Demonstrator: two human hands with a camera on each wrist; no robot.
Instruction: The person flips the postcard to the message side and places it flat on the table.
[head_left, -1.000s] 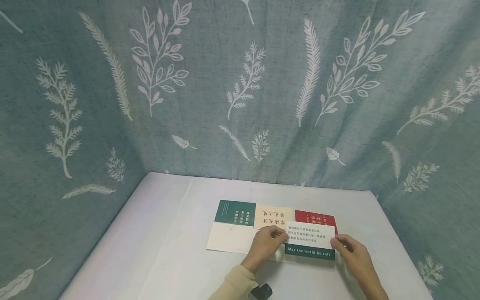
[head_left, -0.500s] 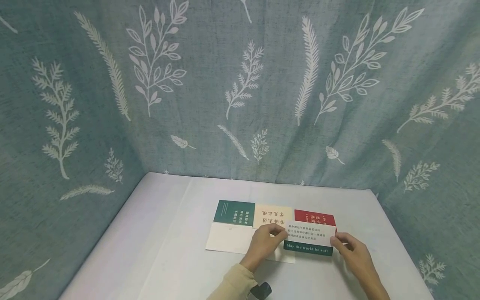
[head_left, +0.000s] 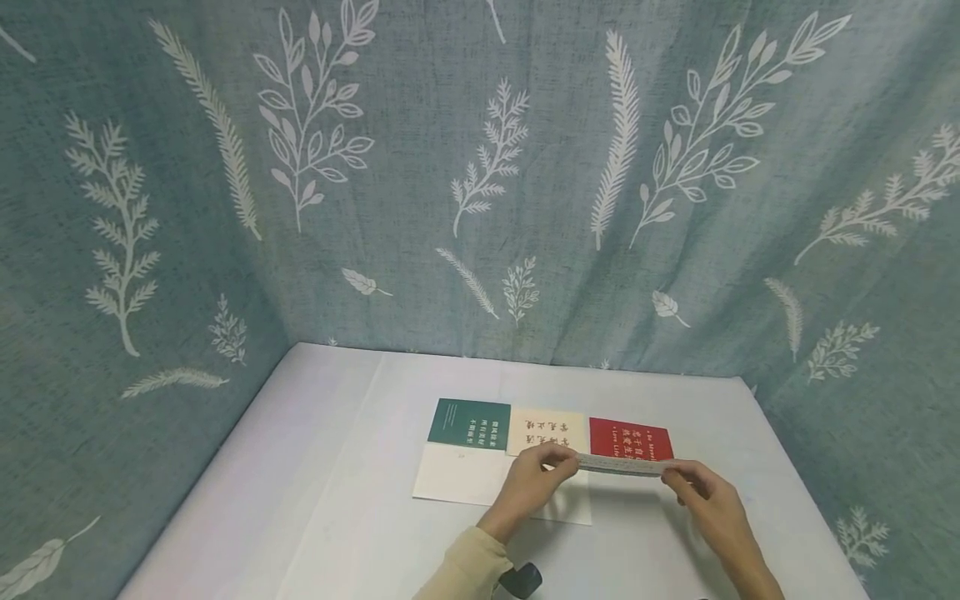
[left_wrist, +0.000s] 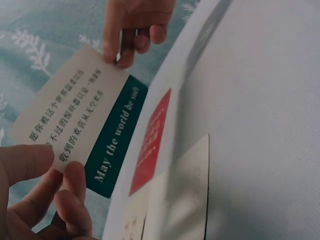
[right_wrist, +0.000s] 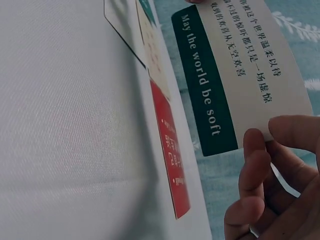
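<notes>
Both hands hold a white and green card (head_left: 621, 465) above the table, one at each end. The head view catches it nearly edge-on. In the left wrist view the printed face of the card (left_wrist: 75, 107) shows, reading "May the world be soft" on its green band. My left hand (head_left: 531, 486) pinches the left end between thumb and fingers. At the other end, my right hand (head_left: 711, 510) pinches likewise; its thumb and fingertips (right_wrist: 254, 137) show at the card's edge in the right wrist view. Just behind the held card lies a red card (head_left: 630, 438) with white lettering.
Left of the red card lie a cream card (head_left: 546, 423) with brown lettering and a green card (head_left: 468, 423). Pale cards (head_left: 456, 475) lie in front of them, partly behind my left hand. The white table (head_left: 337, 500) is enclosed by a patterned teal curtain (head_left: 420, 167).
The held card has tilted from showing its printed face to nearly edge-on in the head view, uncovering more of the red card. Both hands have stayed almost in place.
</notes>
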